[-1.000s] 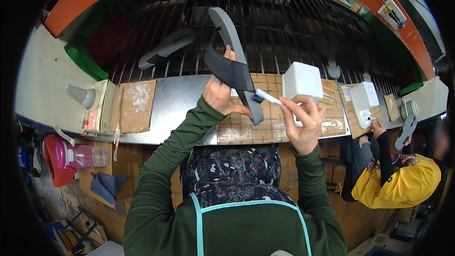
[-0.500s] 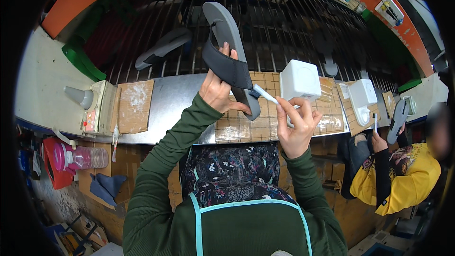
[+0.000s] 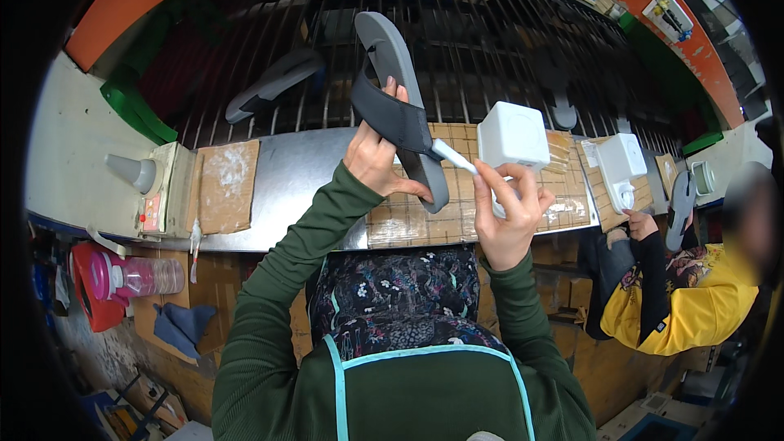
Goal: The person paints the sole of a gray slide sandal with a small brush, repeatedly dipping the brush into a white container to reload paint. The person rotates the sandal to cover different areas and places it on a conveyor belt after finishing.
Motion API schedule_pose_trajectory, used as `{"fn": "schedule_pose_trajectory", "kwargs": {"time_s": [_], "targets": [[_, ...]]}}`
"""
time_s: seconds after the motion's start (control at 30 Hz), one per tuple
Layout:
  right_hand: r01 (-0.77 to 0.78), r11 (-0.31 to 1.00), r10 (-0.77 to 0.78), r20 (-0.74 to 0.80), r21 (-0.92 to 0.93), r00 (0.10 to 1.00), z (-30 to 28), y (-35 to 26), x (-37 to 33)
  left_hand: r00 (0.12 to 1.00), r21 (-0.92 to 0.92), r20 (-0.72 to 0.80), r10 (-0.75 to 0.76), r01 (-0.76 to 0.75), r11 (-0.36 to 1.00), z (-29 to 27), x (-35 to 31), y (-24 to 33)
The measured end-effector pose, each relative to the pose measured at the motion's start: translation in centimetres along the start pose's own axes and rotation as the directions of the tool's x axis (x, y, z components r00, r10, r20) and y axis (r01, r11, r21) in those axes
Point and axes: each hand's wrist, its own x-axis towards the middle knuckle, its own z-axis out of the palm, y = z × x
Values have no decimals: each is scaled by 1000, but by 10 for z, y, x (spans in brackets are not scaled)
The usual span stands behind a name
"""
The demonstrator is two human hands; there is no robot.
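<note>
My left hand point(image 3: 372, 160) holds up a grey flip-flop point(image 3: 395, 124) with a wide dark strap. Its fingers pass under the strap and the thumb presses near the heel end. Between the thumb and fingertips of my right hand point(image 3: 510, 216) is a small white-handled brush point(image 3: 455, 157), shaped like a toothbrush. The brush head meets the flip-flop where the strap joins the sole; its bristles are hidden now. Just behind my right hand stands a white plastic container point(image 3: 514, 135) on a taped cardboard sheet point(image 3: 420, 220).
A conveyor of metal rods point(image 3: 457, 49) carries another grey flip-flop point(image 3: 273, 86) beyond the bench. To the left are a white-smeared cardboard piece point(image 3: 224, 186) and a grey cone point(image 3: 131, 170). A co-worker in yellow point(image 3: 694, 310) sits at right beside a second white container point(image 3: 622, 159).
The brush has turned, so its dark bristles no longer show. The flip-flop has sunk slightly. The co-worker's hand has moved to the second white container.
</note>
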Motion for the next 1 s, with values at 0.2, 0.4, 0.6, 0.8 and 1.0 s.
{"fn": "schedule_pose_trajectory", "kwargs": {"time_s": [0.2, 0.4, 0.6, 0.8, 1.0], "targets": [[-43, 972, 28, 68, 231, 997, -1, 19, 11, 999, -48, 29, 25, -24, 999, 0, 2, -3], [79, 961, -113, 117, 265, 987, -3, 32, 19, 997, -50, 36, 62, -60, 997, -2, 6, -3], [155, 962, -196, 171, 223, 966, -12, 36, 21, 996, -82, 53, 73, -68, 994, -1, 4, -1], [194, 959, -229, 164, 206, 960, -16, 39, 19, 995, -86, 64, 77, -71, 994, 0, 3, -2], [237, 943, -276, 151, 234, 949, -19, 41, 15, 997, -89, 70, 46, -40, 995, -2, 1, -5]]}}
